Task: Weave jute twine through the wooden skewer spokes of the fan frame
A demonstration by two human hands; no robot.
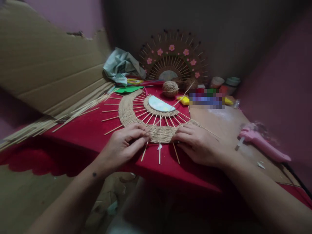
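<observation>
A half-round fan-shaped piece of thin sticks lies on the red cloth, with a wide woven twine band (161,134) running across the sticks. At its centre sits a pale blue half-disc (158,103) edged with twine. My left hand (126,143) is closed, thumb and fingers pinching the band near its front edge. To the right, my right hand (196,143) has its fingers closed over the same band, the fingertips partly hidden. Bare stick ends stick out between the two hands. A loose twine strand crosses the piece towards the ball of twine (170,89) behind it.
Loose thin sticks (80,112) lie at the left beside cardboard (56,55). A finished-looking flowered fan (172,55) stands at the back near a crumpled cloth (123,65). On the right, a pink glue gun (263,143) rests on a brown board (212,125). The red cloth's edge (195,178) is near me.
</observation>
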